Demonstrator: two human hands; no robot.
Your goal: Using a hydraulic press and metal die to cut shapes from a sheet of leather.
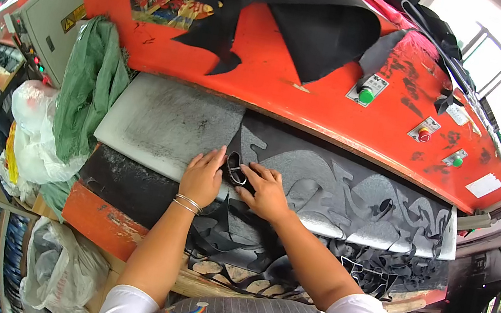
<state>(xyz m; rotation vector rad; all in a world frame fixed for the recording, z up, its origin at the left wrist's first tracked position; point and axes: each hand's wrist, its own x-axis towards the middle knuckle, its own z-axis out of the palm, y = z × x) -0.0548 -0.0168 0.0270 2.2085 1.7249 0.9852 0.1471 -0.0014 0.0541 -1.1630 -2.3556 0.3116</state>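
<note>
Between my two hands a small dark metal cutting die (234, 168) stands on a thin black sheet (281, 136). My right hand (266, 191) grips the die from its right side, with bent fingers at its rim. My left hand (202, 176) lies beside the die's left side, at the sheet's left edge, with fingers stretched out over the pale board (164, 116). Whether its fingertips touch the die is hard to tell. To the right, curved shapes have been cut out of the sheet, and the pale board shows through.
Behind the board rises a red machine beam (243, 81) with a green button (366, 96) and a red button (424, 136). Black scraps (250, 237) hang along the front edge. An outlined metal die (370, 277) lies near right. A green sack (91, 88) and white plastic bags (35, 125) stand left.
</note>
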